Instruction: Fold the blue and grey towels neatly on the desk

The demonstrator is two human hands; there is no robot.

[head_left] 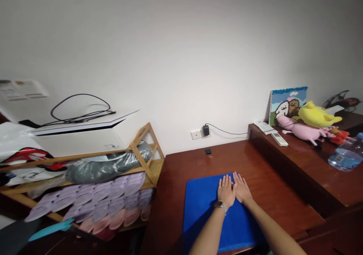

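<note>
A blue rectangular piece of cloth or mat (pixel 200 204) lies flat on the brown wooden desk (pixel 176 179). My left hand (pixel 226 190), with a watch (pixel 220 205) on its wrist, rests palm down on the blue piece, fingers stretched forward. Beside it, my right hand (pixel 241 187) lies flat near the right edge of the blue piece, its fingers also extended. The two hands touch or nearly touch at the thumbs. Neither hand grips anything.
A raised ledge at right carries a remote control (pixel 279 139), a pink plush toy (pixel 300 129), a yellow plush toy (pixel 317 115) and a water bottle (pixel 346 156). At left stands a wooden rack (pixel 155 168) with several purple slippers (pixel 113 187). A black plug (pixel 206 129) sits in the wall.
</note>
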